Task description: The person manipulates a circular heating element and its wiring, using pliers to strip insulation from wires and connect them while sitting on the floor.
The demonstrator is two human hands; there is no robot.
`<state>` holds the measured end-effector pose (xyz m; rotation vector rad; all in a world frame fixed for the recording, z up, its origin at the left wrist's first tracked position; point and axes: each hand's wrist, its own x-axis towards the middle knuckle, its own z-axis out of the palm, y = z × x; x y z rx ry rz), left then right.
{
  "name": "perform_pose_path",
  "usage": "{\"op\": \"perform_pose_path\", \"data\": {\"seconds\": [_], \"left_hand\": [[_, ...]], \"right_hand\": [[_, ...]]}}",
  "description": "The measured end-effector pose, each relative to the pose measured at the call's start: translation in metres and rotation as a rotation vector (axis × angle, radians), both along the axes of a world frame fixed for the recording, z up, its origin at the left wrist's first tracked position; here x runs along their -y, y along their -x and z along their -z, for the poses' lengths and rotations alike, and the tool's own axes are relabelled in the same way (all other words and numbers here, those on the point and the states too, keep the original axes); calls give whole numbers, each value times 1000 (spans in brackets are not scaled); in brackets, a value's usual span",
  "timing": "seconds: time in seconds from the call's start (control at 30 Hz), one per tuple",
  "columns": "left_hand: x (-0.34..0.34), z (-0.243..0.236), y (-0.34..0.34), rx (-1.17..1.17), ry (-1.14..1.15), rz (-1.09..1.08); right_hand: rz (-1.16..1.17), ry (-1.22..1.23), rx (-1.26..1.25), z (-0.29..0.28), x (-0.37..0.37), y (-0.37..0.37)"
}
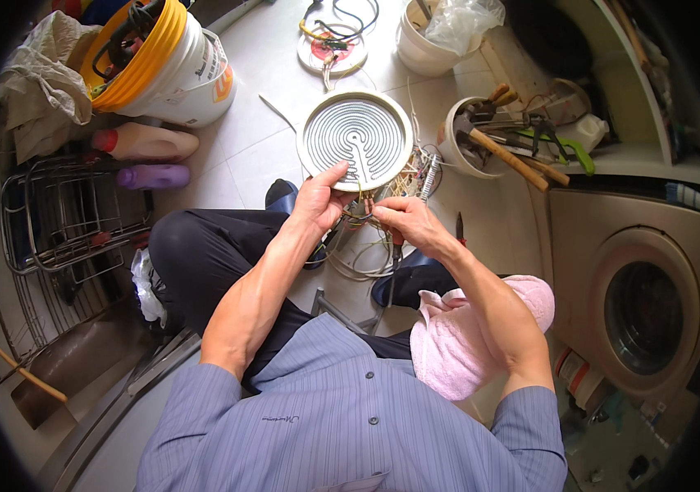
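Nearest is the person's striped shirt [325, 426], with a pink towel [473, 340] draped over the right thigh. Past the knees, the left hand [321, 197] has its grip closed about the near rim of a round, ringed plate [355, 138]: the thumb presses on the face, and the fingers are mostly hidden beneath. The right hand [411, 221] has its grip drawn to a pinch, thumb and index finger together at the thin wires [369, 202] just below that rim; whether its other fingers hold anything, I cannot tell.

The plate faces up, held above the floor [239, 139] with a loose tangle of cable beneath it. Beyond, 2 bottles [153, 176] lie to the left, near a yellow-and-white bucket [194, 70]. On the right, a white tub [446, 156] holds hammers. Farthest ahead lies a 2nd disc [307, 56], red-centred, with wires.
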<state>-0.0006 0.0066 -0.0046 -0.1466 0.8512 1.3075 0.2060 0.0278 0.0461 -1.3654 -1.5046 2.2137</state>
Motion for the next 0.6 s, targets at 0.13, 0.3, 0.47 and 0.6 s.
{"op": "perform_pose_path", "data": {"seconds": [0.13, 0.3, 0.47, 0.6], "left_hand": [[2, -3, -3, 13, -11, 34], [5, 4, -9, -43, -9, 38], [3, 15, -13, -74, 18, 0], [1, 10, -10, -84, 74, 10]], "right_hand": [[80, -10, 34, -1, 2, 6], [142, 60, 34, 10, 5, 7], [175, -50, 115, 11, 12, 9], [163, -144, 117, 0, 16, 12]]}}
